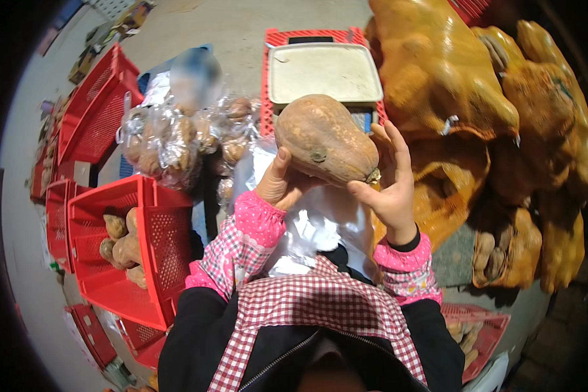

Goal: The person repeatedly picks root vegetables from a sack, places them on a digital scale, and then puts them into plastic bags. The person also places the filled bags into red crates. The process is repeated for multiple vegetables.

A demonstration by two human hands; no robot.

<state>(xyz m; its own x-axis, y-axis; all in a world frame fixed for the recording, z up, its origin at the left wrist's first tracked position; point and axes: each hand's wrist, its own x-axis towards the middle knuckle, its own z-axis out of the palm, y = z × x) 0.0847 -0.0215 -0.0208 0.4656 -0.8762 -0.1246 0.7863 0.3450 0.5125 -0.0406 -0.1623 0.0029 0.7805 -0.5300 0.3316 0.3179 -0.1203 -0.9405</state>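
Note:
A tan butternut squash with a dark spot and a short stem is held up in front of me between both hands. My left hand cups its lower left side, thumb against the skin. On the stem end, my right hand grips it with thumb below and fingers behind, partly hidden. Just beyond the squash stands a scale with a pale flat tray, set on a red crate. Clear plastic film lies below my hands, across my lap.
Squashes wrapped in clear plastic are heaped to the left of the scale. A red crate at the left holds several loose squashes. Large orange mesh sacks pile up along the right. Another red crate stands at the lower right.

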